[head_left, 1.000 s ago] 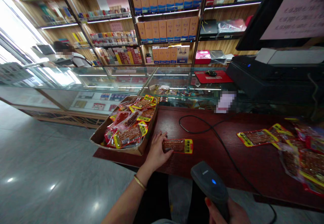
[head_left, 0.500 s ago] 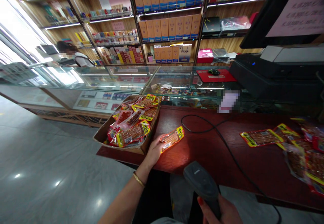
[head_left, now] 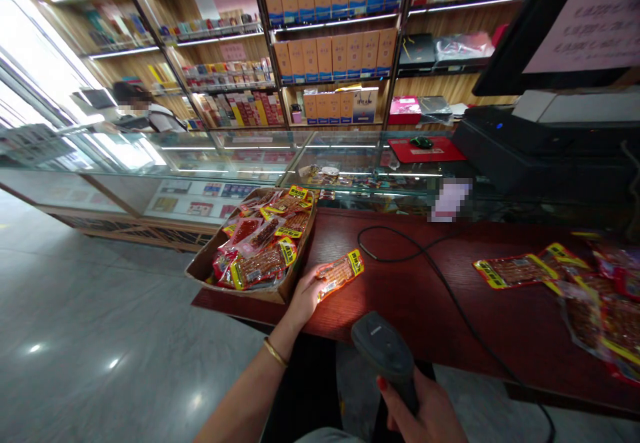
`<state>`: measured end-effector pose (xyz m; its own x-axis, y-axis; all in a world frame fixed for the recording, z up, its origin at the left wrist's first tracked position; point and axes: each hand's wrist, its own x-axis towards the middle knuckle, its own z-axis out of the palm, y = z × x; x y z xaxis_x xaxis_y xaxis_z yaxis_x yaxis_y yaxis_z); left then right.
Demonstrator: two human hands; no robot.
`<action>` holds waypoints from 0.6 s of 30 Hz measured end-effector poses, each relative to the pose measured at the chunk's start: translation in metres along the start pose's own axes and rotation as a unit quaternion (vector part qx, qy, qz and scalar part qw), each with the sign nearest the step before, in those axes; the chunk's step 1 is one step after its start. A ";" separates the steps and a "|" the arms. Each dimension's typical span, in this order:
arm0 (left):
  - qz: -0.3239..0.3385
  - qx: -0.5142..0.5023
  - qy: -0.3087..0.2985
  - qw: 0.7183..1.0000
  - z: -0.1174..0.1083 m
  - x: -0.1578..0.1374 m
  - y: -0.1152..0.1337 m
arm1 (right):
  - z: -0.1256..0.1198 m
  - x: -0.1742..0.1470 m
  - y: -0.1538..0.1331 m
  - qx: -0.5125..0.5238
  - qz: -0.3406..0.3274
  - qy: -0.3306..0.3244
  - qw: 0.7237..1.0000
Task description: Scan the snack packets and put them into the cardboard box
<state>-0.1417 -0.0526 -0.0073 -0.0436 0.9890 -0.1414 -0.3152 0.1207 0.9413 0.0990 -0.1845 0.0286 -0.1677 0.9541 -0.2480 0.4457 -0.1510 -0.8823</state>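
My left hand (head_left: 307, 294) grips one end of a snack packet (head_left: 341, 273), a clear and yellow pouch with reddish-brown sticks inside, just over the dark red wooden counter (head_left: 395, 296). A patch of light falls on the packet and the wood around it. In my right hand (head_left: 420, 406) is a dark barcode scanner (head_left: 383, 346), held by its handle with its head towards the packet. An open cardboard box (head_left: 273, 293), full of similar packets (head_left: 263, 266), stands left of my left hand.
More snack packets (head_left: 517, 271) lie in a loose pile at the right. A black cable (head_left: 450, 289) runs across the counter. Behind are a glass display case (head_left: 240, 156), a mouse (head_left: 421, 143) on a red pad and a monitor (head_left: 575, 29). A person (head_left: 145, 109) is at the far left.
The barcode scanner and my right hand have shifted left and slightly up, nearer the packet. My left hand and its packet have hardly moved.
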 end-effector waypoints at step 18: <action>0.023 0.087 -0.026 0.996 -0.004 0.001 -0.003 | 0.015 0.038 -0.026 -0.026 -0.084 0.011 0.996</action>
<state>-0.1448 -0.0521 -0.0111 -0.0040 0.9964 -0.0844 -0.1457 0.0829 0.9859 0.0679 -0.1487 0.0360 -0.2244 0.9704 -0.0895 0.4580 0.0239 -0.8887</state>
